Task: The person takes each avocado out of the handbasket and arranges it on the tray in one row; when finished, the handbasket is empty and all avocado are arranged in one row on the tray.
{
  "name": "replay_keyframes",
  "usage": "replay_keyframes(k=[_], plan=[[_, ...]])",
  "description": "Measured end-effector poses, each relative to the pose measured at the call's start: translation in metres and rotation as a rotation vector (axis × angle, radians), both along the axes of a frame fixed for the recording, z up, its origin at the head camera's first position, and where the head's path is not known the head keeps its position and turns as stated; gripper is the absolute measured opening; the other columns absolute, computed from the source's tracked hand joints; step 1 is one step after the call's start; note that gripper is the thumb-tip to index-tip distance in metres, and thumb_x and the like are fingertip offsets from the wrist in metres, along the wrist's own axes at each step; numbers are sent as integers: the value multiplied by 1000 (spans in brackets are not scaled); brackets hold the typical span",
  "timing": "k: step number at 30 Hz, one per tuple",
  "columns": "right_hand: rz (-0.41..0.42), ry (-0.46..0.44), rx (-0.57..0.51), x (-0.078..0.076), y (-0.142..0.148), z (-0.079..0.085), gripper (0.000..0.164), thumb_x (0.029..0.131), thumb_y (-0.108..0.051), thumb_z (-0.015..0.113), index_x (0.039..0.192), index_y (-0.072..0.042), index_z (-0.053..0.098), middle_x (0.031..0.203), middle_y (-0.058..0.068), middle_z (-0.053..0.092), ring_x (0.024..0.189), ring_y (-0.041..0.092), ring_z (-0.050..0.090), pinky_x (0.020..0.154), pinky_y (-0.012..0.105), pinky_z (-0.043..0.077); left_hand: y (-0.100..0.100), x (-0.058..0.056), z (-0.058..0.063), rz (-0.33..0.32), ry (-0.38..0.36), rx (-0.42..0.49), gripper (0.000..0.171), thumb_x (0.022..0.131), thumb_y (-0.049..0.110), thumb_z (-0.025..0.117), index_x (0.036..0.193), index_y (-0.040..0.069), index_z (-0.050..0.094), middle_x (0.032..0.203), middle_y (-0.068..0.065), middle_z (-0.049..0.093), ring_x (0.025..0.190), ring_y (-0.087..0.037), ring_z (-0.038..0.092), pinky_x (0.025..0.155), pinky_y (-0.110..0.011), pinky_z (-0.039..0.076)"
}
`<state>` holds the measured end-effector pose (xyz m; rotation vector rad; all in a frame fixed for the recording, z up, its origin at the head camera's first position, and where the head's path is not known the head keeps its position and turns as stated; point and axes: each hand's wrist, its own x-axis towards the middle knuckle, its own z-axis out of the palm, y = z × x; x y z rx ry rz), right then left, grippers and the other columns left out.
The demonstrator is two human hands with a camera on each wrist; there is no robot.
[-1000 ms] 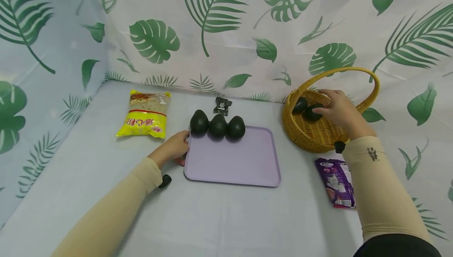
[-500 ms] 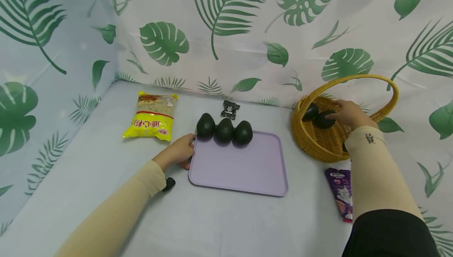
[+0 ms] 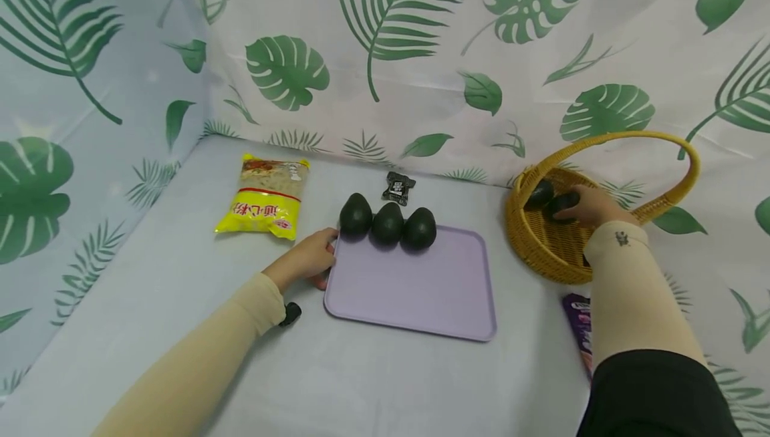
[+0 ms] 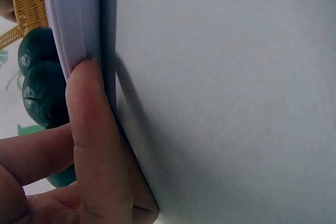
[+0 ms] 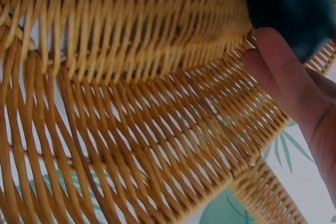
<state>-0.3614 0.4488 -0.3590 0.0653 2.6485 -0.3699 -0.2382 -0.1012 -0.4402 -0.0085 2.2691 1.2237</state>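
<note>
A light purple tray [image 3: 415, 297] lies on the table, with three dark green avocados [image 3: 387, 224] in a row along its far left edge. My left hand [image 3: 308, 255] pinches the tray's left rim; in the left wrist view a finger [image 4: 97, 129] presses against the tray's side. To the right, my right hand [image 3: 595, 206] reaches into a yellow wicker basket [image 3: 544, 264] and grips a dark avocado [image 3: 562, 205]. Another avocado [image 3: 540, 194] sits beside it in the basket. In the right wrist view the held avocado [image 5: 291, 11] is partly out of frame, fingers around its side.
A yellow bag of pasta [image 3: 265, 198] lies at the back left. Behind the tray is a small black wrapped packet [image 3: 398, 188]. A purple packet [image 3: 579, 330] is partly hidden under my right forearm. The basket's tall handle [image 3: 692, 163] arches above my right hand.
My right hand, earlier beside the avocado in the basket, has closed around it. The left hand stays at the tray's rim. The head view has shifted, moving the scene slightly rightward in frame.
</note>
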Motion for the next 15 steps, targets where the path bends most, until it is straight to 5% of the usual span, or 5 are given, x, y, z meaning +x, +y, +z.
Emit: replay_keyframes(k=[10, 15], plan=[[-22, 49, 5, -10, 2, -16, 97, 87, -48, 70, 145, 15, 22, 139, 43, 29, 126, 61, 31, 102, 74, 33, 0, -2, -1, 9, -12, -3, 62, 93, 0, 51, 152, 7, 33, 103, -14, 47, 62, -21, 56, 53, -31, 60], [-22, 78, 7, -10, 2, -20, 89, 88, -44, 70, 141, 15, 29, 135, 41, 36, 122, 57, 37, 99, 71, 37, 1, -2, -1, 7, -10, -11, 61, 94, 1, 52, 151, 7, 33, 103, -14, 48, 61, -21, 56, 53, -31, 60]])
